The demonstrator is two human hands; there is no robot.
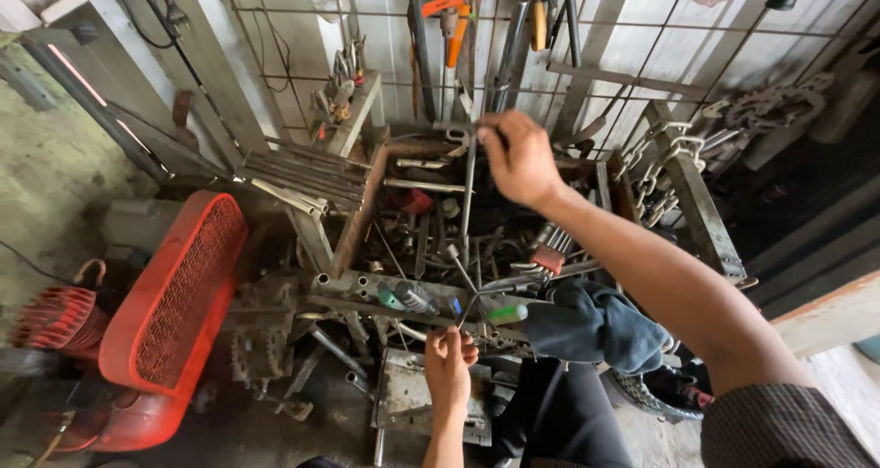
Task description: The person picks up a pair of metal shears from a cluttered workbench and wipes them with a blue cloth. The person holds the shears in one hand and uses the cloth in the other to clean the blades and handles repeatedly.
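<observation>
At far left a red mesh-fronted machine [174, 312] sits on the floor. Beside it stands a rusty metal tool tray [357, 220] crammed with wrenches and sockets. Your left hand [449, 363] hangs just below the tray's front edge, fingers pinched on a thin bent rod [472, 303]. Your right hand [521, 159], well apart above, grips the top of a long metal bar [468, 188] standing upright in the tray. A dark blue rag [596, 326] drapes at right.
</observation>
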